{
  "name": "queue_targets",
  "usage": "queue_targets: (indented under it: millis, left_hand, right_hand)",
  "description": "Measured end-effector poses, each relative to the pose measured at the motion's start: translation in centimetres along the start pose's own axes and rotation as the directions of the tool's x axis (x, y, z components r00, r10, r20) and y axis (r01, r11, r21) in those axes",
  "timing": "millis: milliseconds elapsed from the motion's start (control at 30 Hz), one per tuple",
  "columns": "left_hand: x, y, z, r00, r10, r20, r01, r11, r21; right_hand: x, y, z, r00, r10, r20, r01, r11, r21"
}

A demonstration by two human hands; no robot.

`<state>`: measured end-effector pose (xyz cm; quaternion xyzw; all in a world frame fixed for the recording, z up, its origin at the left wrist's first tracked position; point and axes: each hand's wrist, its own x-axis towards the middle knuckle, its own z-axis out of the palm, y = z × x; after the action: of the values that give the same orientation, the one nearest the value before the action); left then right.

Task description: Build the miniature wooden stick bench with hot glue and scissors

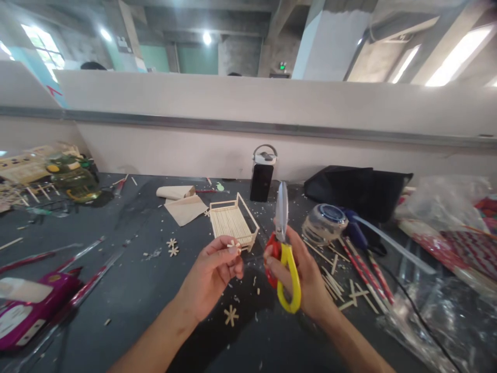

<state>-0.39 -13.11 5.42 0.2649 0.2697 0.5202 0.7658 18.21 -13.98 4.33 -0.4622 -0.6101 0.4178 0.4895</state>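
Note:
Between the thumb and fingers of my left hand [213, 269] is a small wooden star piece [233, 246]. My right hand [298, 269] is closed around scissors [288, 254] with red and yellow handles, their blades pointing up and looking closed. Just beyond my left hand stands a small wooden bed-like frame [233, 221] made of sticks. A loose wooden star [231, 315] lies on the dark table [155, 290] below my hands, and two smaller stars [173, 247] lie to the left.
Brown paper [185, 208], a phone [261, 182] against a bottle, and a black bag [357, 189] are at the back. Right are a clear jar [325, 224], a blue glue gun [355, 230], loose sticks and plastic wrap. A magenta power strip [42, 305] lies left.

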Motion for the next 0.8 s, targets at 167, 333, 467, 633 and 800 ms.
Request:
queue_targets:
  millis: [167,333,467,633,800]
  left_hand:
    - [0.1,-0.1,0.0,1.0,-0.005,0.021,0.005,1.0,0.001]
    - [-0.3,-0.3,-0.3,0.999,0.015,0.04,-0.016,1.0,0.024]
    - [-0.6,-0.2,-0.6,0.995,0.027,0.094,-0.035,0.996,0.08]
    - [-0.4,0.0,-0.4,0.989,0.04,0.144,-0.051,0.996,0.073]
    - [-0.3,0.0,0.0,0.984,0.029,0.176,-0.047,0.994,0.099]
  right_hand:
    - [-1.2,-0.7,0.9,0.978,-0.206,0.035,0.208,0.943,-0.259]
    - [-1.0,-0.7,0.9,0.909,-0.406,0.096,0.396,0.766,-0.506]
    - [-0.8,-0.9,1.4,0.874,-0.455,0.171,0.466,0.683,-0.562]
    - [-0.6,-2.6,-1.8,0.858,-0.508,-0.075,0.339,0.671,-0.659]
    - [0.8,-2.5,-13.9,0.775,-0.37,-0.513,-0.139,0.691,-0.709]
